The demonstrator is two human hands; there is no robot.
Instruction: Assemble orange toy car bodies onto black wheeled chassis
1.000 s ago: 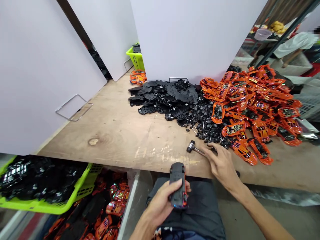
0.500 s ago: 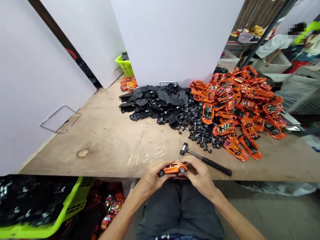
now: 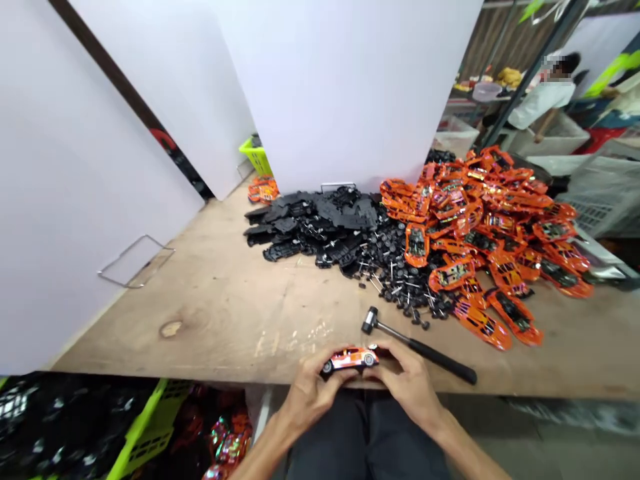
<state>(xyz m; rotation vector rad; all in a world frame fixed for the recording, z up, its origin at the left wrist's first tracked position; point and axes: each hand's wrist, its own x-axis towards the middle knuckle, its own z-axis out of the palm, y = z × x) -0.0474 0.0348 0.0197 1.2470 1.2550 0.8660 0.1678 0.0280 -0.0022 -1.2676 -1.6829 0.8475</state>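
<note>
The left hand and right hand clamp together on a little orange toy car, just over the edge of the wooden table. A mallet lies right beside them, near piles of orange car shells and black car bases.

A hammer lies on the tabletop, just behind the toy car held between the left hand and right hand. Farther back, a heap of car bottoms sits beside a heap of car shells, on its right. A basket sits below the tabletop, on the left.
</note>
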